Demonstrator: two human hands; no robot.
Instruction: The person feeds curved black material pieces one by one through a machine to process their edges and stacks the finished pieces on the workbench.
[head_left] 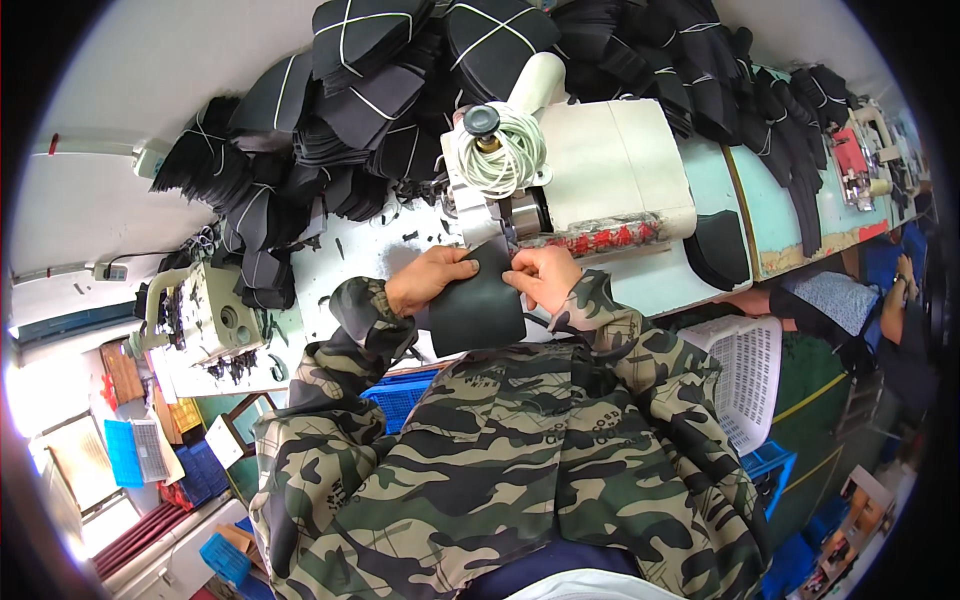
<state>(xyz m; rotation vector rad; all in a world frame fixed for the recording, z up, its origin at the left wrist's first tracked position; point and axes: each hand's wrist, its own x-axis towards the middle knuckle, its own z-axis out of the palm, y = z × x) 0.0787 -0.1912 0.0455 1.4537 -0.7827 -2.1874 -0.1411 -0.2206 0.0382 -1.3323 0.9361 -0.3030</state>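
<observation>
A flat black cut piece of material (478, 305) lies under both my hands at the white machine (590, 165). My left hand (428, 280) pinches the piece's upper left edge. My right hand (542, 277) grips its upper right corner, close to the machine's working end. A spool of white cord (510, 150) with a dark cap sits on top of the machine, just above my hands. My camouflage sleeves cover both forearms.
Tied bundles of black cut pieces (350, 90) are heaped across the back of the white bench (365, 250). A second small machine (205, 310) stands at the left. A white plastic basket (745, 375) and blue crates (400, 395) sit beside me. Another person (840, 310) sits at the right.
</observation>
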